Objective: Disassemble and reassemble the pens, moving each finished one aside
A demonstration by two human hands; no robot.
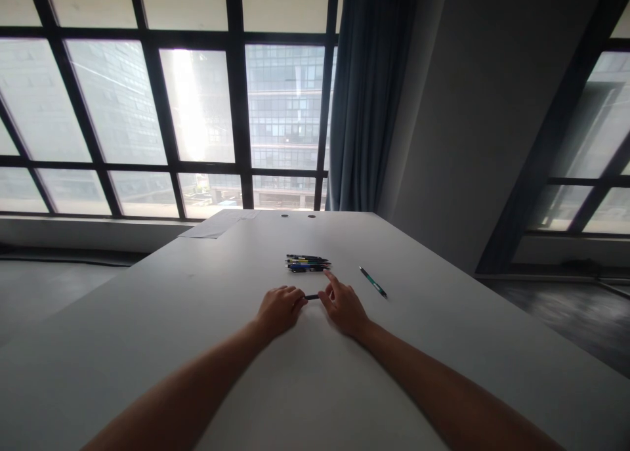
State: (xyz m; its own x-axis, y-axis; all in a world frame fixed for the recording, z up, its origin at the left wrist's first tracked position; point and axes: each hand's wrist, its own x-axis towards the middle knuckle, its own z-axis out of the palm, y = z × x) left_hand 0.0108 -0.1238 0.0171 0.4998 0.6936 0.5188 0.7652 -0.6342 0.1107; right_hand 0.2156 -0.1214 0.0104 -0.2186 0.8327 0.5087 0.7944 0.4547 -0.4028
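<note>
A dark pen (312,297) lies level between my two hands, low over the white table (315,385). My left hand (281,310) pinches its left end, fingers closed. At its right end, my right hand (343,306) grips it between thumb and bent fingers, while the index finger points forward. Just beyond my hands a small pile of several pens (308,263) lies sideways, black, blue and yellow among them. My right index fingertip is close to the pile's right end; whether it touches cannot be told. A green and black pen (373,282) rests alone, slanted, right of my right hand.
Sheets of paper (209,225) lie at the table's far left. Two dark round spots (284,216) show near its far edge. Behind stand a large window (285,109) and a dark blue curtain (367,96); a grey wall (472,123) is at the right.
</note>
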